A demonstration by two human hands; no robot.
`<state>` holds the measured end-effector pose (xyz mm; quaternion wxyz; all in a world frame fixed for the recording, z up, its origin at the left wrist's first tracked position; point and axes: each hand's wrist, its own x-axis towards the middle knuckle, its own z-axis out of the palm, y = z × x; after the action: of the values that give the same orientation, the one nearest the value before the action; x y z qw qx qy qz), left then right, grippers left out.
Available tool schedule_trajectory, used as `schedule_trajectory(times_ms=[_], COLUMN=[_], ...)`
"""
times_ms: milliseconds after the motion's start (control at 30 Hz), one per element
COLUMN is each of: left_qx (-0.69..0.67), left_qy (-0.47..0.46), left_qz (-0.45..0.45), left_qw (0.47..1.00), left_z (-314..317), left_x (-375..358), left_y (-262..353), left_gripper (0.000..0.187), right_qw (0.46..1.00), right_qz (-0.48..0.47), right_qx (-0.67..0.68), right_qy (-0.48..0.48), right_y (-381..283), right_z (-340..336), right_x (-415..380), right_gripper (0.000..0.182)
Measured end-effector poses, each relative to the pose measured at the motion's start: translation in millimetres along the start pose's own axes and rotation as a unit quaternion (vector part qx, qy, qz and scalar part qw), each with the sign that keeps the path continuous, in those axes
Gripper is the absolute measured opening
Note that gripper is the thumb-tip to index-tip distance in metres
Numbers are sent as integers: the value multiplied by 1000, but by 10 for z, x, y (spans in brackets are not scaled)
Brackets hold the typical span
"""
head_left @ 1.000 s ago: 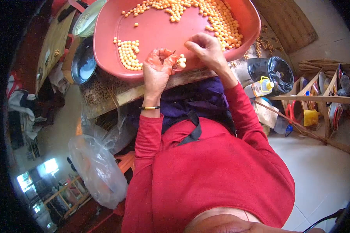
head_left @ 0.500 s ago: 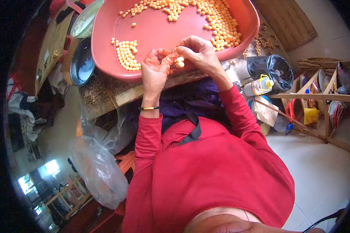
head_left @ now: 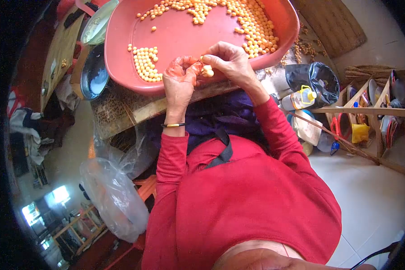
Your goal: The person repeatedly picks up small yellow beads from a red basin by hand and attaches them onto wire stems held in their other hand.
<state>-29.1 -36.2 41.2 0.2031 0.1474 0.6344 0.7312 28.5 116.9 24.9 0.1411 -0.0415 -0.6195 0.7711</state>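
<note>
My left hand [head_left: 179, 81], its fingers coated orange-red, is closed in a pinch near the front rim of a red plastic tub [head_left: 166, 38]. A small cluster of pale orange-yellow balls [head_left: 207, 71] pokes out by its fingertips. My right hand [head_left: 233, 63] meets it from the right, thumb and forefinger pinched on one small orange-yellow ball [head_left: 205, 58]. Any stem or thread between the hands is too fine to make out. Many similar loose balls [head_left: 258, 33] lie in the tub along its back and right side, with a smaller patch [head_left: 146, 63] at the front left.
The tub rests on a wooden board [head_left: 153, 108]. Right of it are a black plastic bag [head_left: 324, 83], a bottle with a yellow handle [head_left: 299, 99] and a wooden rack [head_left: 369, 112]. Left stand a dark basin [head_left: 94, 74] and a clear plastic bag [head_left: 114, 198].
Very little differs. The pinched fingers of both hands stay together over the tub's front rim, and the cluster of balls has shifted very slightly.
</note>
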Motion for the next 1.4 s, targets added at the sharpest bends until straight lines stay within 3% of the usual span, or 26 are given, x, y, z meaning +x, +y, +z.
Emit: schedule_trajectory(times_ms=[333, 633, 833, 1133, 1333, 1400], left_qx=[47, 6, 20, 32, -5, -35], left_qy=[19, 11, -4, -15, -32, -21], left_qz=[32, 16, 25, 24, 15, 34], left_qw=[998, 1000, 999, 999, 999, 999], left_z=[10, -11, -32, -56, -83, -77], left_x=[8, -25, -31, -33, 19, 47], left_y=[-22, 8, 15, 8, 11, -19], left_gripper=[11, 11, 12, 12, 13, 14], right_qw=[999, 998, 998, 994, 993, 999], right_qz=[-24, 32, 30, 41, 27, 16], right_qx=[-39, 9, 44, -56, -72, -30], right_qy=[-7, -61, -27, -87, -88, -8], right_y=[-32, -84, -142, -86, 0, -53], right_z=[9, -54, 2, -93, -85, -6], right_x=[12, 48, 38, 104, 164, 109], right_gripper=[7, 6, 7, 9, 11, 11])
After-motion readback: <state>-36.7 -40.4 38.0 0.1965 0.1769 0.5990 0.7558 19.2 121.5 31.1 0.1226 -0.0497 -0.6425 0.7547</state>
